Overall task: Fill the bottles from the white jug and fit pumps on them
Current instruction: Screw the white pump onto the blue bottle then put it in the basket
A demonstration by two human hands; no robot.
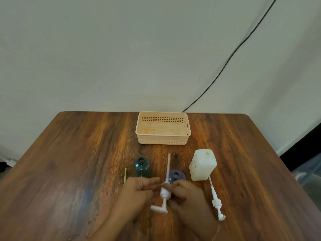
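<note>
Lying tilted between both hands near the front of the brown wooden table (69, 153) is a white plastic pump dispenser (164, 193), its thin dip tube pointing away from the person and its flat nozzle head toward the near edge. The right hand (184, 195) pinches the pump around its threaded collar, while the left hand (139, 190) reaches in with fingers extended to the same collar; whether those fingertips truly grip it is hard to make out. Just behind the hands stands a dark blue, round plastic bottle (175, 175) with an open neck, its lower body hidden by the right hand and crossed by the dip tube. To its left stands a dark green translucent round bottle (142, 166), also uncapped and upright; any liquid level inside either bottle cannot be told. Beside the green bottle lies a thin yellow-green stick (125, 174), its near end hidden behind the left hand. To the right of the blue bottle stands the white, squarish translucent plastic jug (202, 165), upright, with faint markings on its side that cannot be read. A second white pump dispenser (216, 202) lies flat on the table, its tube end hidden behind the jug's base. Farther back, near the table's far edge, sits a peach-coloured perforated plastic basket (163, 140). A black cable (231, 56) runs down the pale wall behind.
</note>
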